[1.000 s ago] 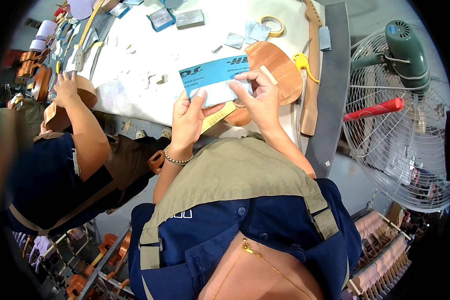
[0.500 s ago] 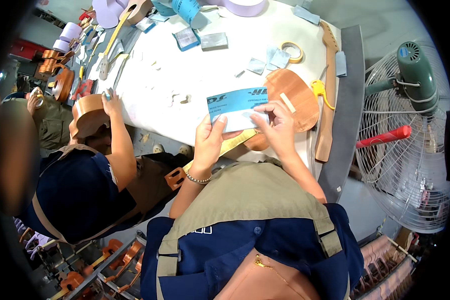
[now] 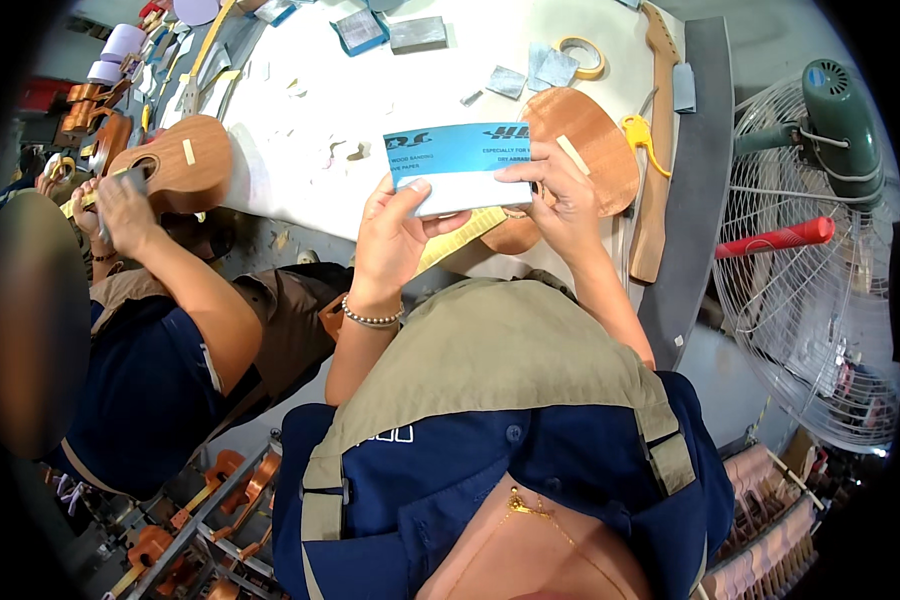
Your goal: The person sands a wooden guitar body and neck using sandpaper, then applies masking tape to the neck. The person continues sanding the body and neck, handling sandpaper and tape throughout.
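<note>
A piece of sandpaper (image 3: pixel 450 150), blue and printed on its upper part with a pale lower strip, is held up between my two hands above the table edge. My left hand (image 3: pixel 395 230) pinches its lower left corner, thumb in front and fingers behind. On the right edge, my right hand (image 3: pixel 565 195) grips it with thumb and fingers. Behind and below the sheet lies a brown ukulele body (image 3: pixel 595 135), partly hidden, with a strip of pale tape on its face. Its neck (image 3: pixel 460 242), covered in yellow tape, points toward my lap.
At left, a co-worker's hand (image 3: pixel 130 212) works at another ukulele (image 3: pixel 195 155). The white table (image 3: pixel 300 150) carries grey sanding blocks (image 3: pixel 418 36), a tape roll (image 3: pixel 582 57), yellow scissors (image 3: pixel 642 135) and a wooden neck (image 3: pixel 658 160). A caged fan (image 3: pixel 820 260) stands at right.
The sandpaper has come slightly left and up, and more of its pale strip shows. My view has shifted. The co-worker's ukulele has been turned face up.
</note>
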The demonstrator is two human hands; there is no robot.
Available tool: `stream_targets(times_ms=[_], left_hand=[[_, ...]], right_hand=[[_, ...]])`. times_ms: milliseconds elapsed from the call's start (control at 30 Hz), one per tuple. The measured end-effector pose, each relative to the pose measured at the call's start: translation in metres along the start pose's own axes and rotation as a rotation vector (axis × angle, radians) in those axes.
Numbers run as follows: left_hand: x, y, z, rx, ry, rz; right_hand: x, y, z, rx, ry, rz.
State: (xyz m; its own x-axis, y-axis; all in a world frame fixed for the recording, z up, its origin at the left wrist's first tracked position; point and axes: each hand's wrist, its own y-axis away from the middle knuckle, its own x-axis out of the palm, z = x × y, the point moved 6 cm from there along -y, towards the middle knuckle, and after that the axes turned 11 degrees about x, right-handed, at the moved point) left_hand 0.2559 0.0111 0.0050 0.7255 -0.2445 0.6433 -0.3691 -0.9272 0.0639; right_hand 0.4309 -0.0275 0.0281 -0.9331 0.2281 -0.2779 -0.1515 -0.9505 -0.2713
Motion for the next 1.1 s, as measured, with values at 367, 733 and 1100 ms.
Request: stream_targets(times_ms=[367,733,1100], left_hand=[[0.005,0.006,-0.011,0.219,-0.165,0.047],[0.009,0.010,-0.013,0.207,-0.181,0.054],[0.002,0.008,-0.012,0.079,-0.122,-0.012]], right_hand=[[-0.001,-0.001,-0.006,0.265,-0.715,0.187],[0.008,-0.003,-0.005,0.388,-0.544,0.065],[-0.004,-0.001,0.019,-0.070,-0.027,0.230]])
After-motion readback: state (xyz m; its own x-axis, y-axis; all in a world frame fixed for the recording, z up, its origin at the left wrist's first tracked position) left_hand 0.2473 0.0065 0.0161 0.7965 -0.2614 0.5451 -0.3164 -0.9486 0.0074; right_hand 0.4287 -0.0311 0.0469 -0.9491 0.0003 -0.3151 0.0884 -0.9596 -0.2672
